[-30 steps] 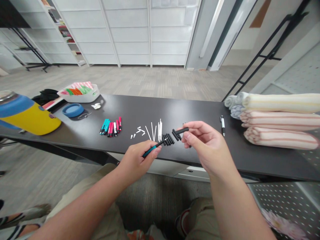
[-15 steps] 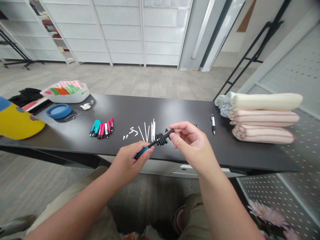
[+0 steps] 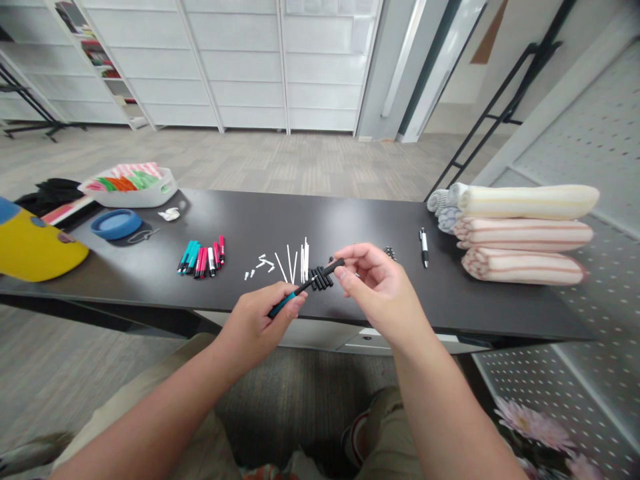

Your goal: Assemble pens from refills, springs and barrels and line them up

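Note:
My left hand [image 3: 263, 319] is closed around a teal pen part [image 3: 286, 301] whose dark tip points up and right. My right hand [image 3: 374, 285] pinches a black pen barrel [image 3: 331, 269], and its end meets the tip of the teal part above the front of the black table [image 3: 280, 220]. Behind the hands lie several loose black barrels [image 3: 321, 279], a row of thin white refills [image 3: 299, 256] and a few small white bits [image 3: 260, 265]. A bunch of teal and pink pen parts [image 3: 201, 256] lies to the left.
A black-and-white pen [image 3: 424, 245] lies right of my hands, beside a stack of rolled striped towels [image 3: 520, 233]. At far left are a yellow container [image 3: 35, 245], a blue lid [image 3: 116, 223] and a white tray [image 3: 131, 184] of coloured items.
My right hand has brought the black barrel down and left until it meets the tip of the teal part in my left hand. The view has shifted right.

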A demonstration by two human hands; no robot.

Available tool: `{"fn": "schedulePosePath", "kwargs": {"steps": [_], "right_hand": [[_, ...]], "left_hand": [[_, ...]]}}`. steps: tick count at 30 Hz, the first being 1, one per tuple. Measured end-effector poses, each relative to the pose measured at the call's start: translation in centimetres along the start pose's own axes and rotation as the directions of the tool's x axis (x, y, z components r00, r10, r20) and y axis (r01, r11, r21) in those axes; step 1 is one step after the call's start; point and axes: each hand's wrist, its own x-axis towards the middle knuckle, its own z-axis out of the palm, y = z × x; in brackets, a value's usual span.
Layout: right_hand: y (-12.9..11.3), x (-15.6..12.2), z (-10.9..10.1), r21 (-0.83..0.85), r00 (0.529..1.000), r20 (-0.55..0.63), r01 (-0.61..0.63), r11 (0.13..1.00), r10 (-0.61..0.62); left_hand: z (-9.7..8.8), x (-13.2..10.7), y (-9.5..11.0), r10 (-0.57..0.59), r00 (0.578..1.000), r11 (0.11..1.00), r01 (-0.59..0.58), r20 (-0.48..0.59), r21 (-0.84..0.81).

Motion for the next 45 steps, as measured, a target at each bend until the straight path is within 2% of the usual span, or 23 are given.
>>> {"fn": "schedulePosePath", "kwargs": {"steps": [5, 15, 18, 22, 26, 29, 31, 34, 39, 42, 45], "right_hand": [[-0.1, 0.1, 0.2, 0.047, 1.000, -0.009, 0.017, 0.999, -0.017], [0.1, -0.1, 0.2, 0.009, 0.999, -0.021, 0.030, 1.000, -0.030], [0.4, -0.1, 0.3, 0.029, 1.000, -0.006, 0.001, 1.000, 0.000], [0.6, -0.2, 0.7, -0.012, 0.995, 0.071, -0.073, 0.997, 0.073], [0.3, -0.5, 1.1, -0.190, 0.953, 0.249, -0.124, 0.974, 0.170], [-0.1, -0.5, 1.3, -0.337, 0.913, 0.381, -0.009, 0.941, 0.146], [-0.1, -0.5, 1.3, -0.398, 0.907, 0.408, 0.072, 0.914, 0.107], [0.5, -0.3, 1.0, -0.379, 0.934, 0.345, 0.052, 0.924, 0.089], [1.6, 0.0, 0.2, -0.050, 0.983, 0.173, -0.059, 0.997, 0.067], [1.5, 0.1, 0.2, 0.079, 0.996, 0.083, -0.048, 0.996, 0.042], [1.3, 0.0, 0.4, 0.104, 1.000, 0.017, -0.012, 0.995, 0.010]], "left_hand": [[0.1, 0.1, -0.1, 0.006, 1.000, 1.000, -0.006, 0.002, -0.010], [0.2, 0.0, -0.2, -0.010, 1.000, 1.000, 0.010, 0.005, -0.011], [0.2, 0.0, -0.1, -0.012, 1.000, 1.000, 0.012, 0.000, -0.013], [0.1, 0.1, 0.1, -0.026, 1.000, 1.000, 0.026, 0.002, -0.015], [0.0, 0.1, 0.2, -0.016, 1.000, 1.000, 0.016, 0.004, -0.026], [0.0, 0.1, 0.0, -0.002, 1.000, 0.999, 0.003, 0.014, -0.039], [0.0, 0.1, -0.1, 0.000, 1.000, 0.999, 0.000, 0.017, -0.048], [0.0, 0.1, -0.1, -0.015, 1.000, 0.999, 0.015, 0.016, -0.041], [0.0, 0.0, 0.1, -0.051, 0.998, 0.998, 0.051, 0.022, -0.027], [0.1, 0.0, 0.2, -0.056, 0.998, 0.998, 0.056, 0.016, -0.008], [0.3, -0.1, 0.2, -0.046, 0.999, 0.999, 0.046, 0.022, 0.002]]}}
